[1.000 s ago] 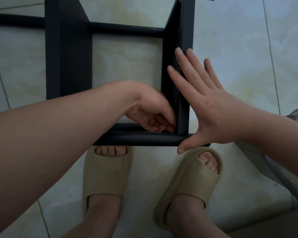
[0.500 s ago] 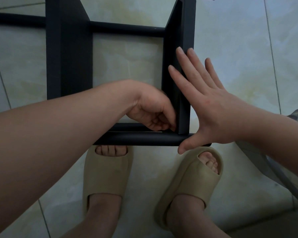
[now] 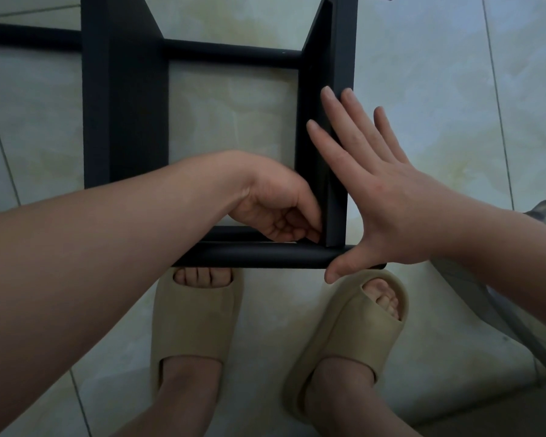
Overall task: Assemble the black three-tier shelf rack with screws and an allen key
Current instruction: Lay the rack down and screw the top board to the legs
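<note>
Black shelf rack [image 3: 123, 105] lying on the pale tiled floor [image 3: 454, 89], just beyond a pair of beige slides [image 3: 196, 326]: flat panels joined by round tubes. Right hand [image 3: 388, 209] spread wide, straight fingers pressing the outer face of the right panel [image 3: 344, 52], thumb against the near tube [image 3: 259, 257]. Left hand [image 3: 275, 209] curled into the inner corner of panel and tube; possibly pinching something small, cannot tell.

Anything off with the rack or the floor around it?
Nothing stands out. The rack lies on the floor, looking square and undamaged. The right hand presses flat against one panel; the left hand curls at the inside corner, hiding anything it holds.
</note>
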`<state>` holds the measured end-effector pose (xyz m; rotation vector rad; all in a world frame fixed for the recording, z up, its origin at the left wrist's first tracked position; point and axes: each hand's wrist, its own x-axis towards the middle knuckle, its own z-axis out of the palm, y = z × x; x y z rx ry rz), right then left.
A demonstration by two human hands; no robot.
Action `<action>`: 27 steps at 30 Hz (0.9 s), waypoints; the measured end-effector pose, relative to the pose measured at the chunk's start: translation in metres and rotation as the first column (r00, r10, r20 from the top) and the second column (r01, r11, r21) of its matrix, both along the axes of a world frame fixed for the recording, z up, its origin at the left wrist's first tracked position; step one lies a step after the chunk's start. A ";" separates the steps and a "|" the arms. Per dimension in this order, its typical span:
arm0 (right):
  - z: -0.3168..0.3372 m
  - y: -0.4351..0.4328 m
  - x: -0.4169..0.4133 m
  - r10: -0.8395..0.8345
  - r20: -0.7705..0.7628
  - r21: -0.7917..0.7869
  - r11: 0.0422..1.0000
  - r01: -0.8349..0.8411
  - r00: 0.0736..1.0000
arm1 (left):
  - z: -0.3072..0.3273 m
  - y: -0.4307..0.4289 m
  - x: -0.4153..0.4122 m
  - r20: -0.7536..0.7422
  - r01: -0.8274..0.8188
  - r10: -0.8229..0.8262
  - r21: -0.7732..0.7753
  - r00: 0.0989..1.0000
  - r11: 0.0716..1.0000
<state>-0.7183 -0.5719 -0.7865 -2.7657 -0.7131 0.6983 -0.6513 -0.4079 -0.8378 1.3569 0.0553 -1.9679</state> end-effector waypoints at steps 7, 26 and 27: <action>0.000 0.000 0.000 -0.001 0.001 0.003 1.000 0.001 1.000 | -0.001 0.001 -0.003 -0.020 -0.032 0.032 0.001 0.999 0.999; 0.000 0.000 0.000 -0.006 -0.004 -0.003 1.000 0.006 1.000 | 0.000 0.001 0.002 0.013 0.044 -0.044 -0.013 0.999 0.999; 0.000 0.000 0.000 -0.005 -0.005 -0.003 1.000 0.005 1.000 | 0.000 0.001 0.002 0.031 0.070 -0.070 -0.010 0.997 0.997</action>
